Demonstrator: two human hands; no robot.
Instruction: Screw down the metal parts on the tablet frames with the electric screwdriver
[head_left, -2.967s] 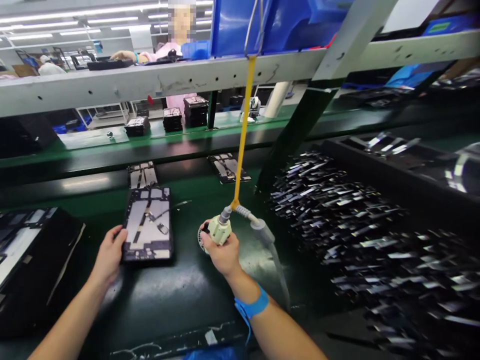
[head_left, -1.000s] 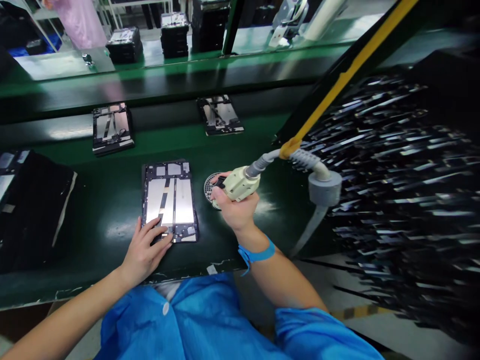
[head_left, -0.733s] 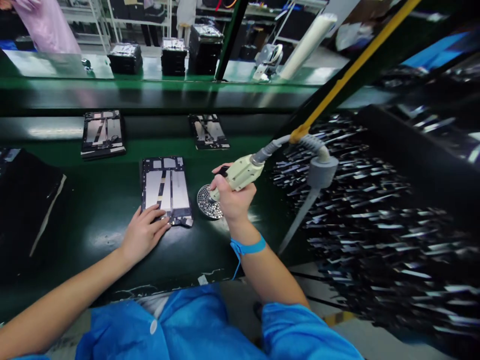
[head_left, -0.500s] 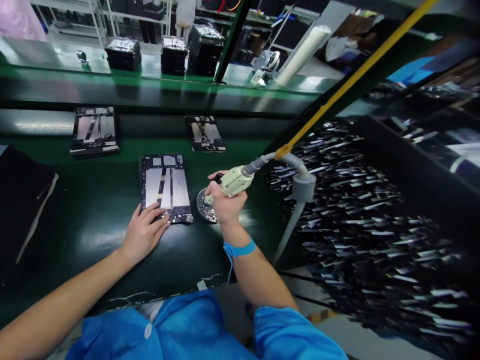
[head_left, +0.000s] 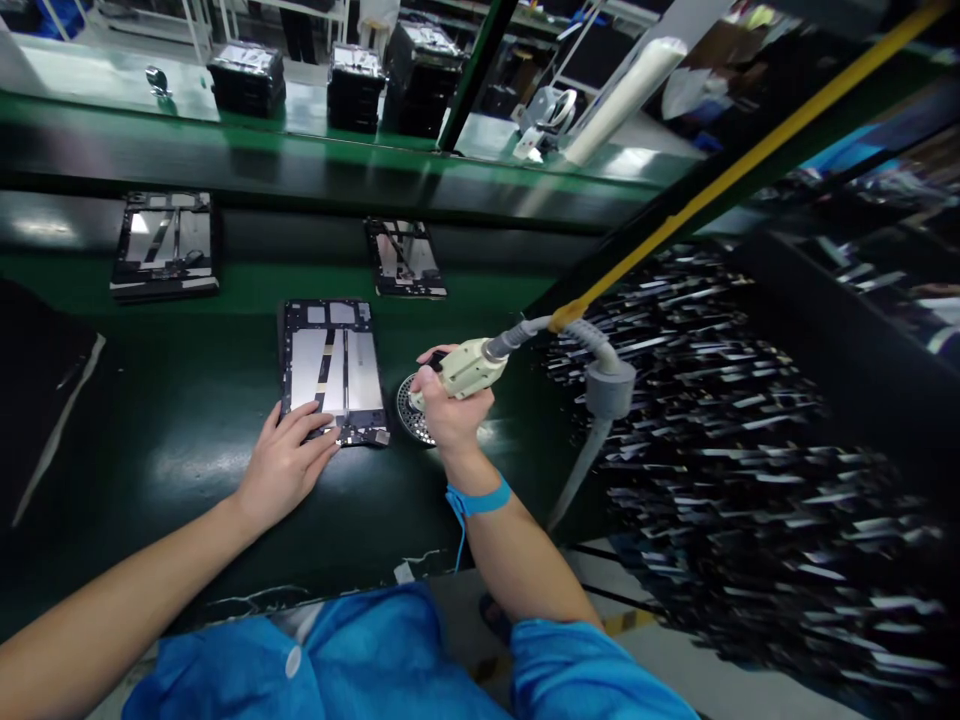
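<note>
An opened tablet chassis (head_left: pixel 333 366) with silver plates lies on the dark green bench. My left hand (head_left: pixel 286 463) rests flat on its near left corner, fingers spread over the edge. My right hand (head_left: pixel 450 412) grips a cream hand tool (head_left: pixel 466 366) just right of the chassis. The tool's tip is over a small round perforated metal disc (head_left: pixel 409 417) on the bench. A grey hose (head_left: pixel 592 400) and a yellow hanging strap (head_left: pixel 720 180) run from the tool up to the right. A blue wrist strap (head_left: pixel 475 497) circles my right wrist.
Two more opened chassis (head_left: pixel 166 243) (head_left: pixel 405 257) lie farther back on the green belt. Stacks of black trays (head_left: pixel 352 85) stand on the far bench. A large black rack of small metal parts (head_left: pixel 750 440) fills the right side. A dark tray (head_left: pixel 45 400) sits at the left.
Three seconds ago my left hand held the chassis's left edge; now it lies on the near corner. Over the last second the tool and both hands barely moved; the view shifted slightly.
</note>
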